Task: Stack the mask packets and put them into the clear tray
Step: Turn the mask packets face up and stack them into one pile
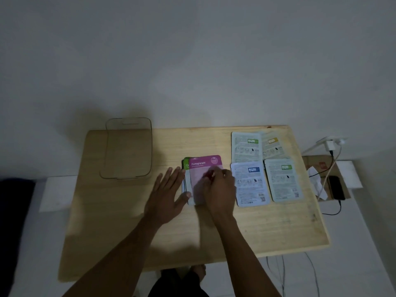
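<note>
A small stack of mask packets lies mid-table, topped by a pink Pomegranate packet (pixel 203 168) with a green packet (pixel 186 165) peeking out at its left. My right hand (pixel 218 189) rests on the pink packet with fingers curled over it. My left hand (pixel 169 196) lies flat with fingers spread, touching the stack's left edge. Several packets lie face down to the right: a blue-labelled packet (pixel 249 183), two green-labelled packets (pixel 246 146) (pixel 284 179) and a yellow-labelled packet (pixel 272 144). The clear tray (pixel 128 174) stands empty at the back left.
The wooden table (pixel 267 228) sits against a plain wall. Off its right edge are a cardboard box (pixel 312 163), a dark phone (pixel 336 187), a wall charger (pixel 329 144) and trailing cables. A dark cushion (pixel 15 202) lies at far left.
</note>
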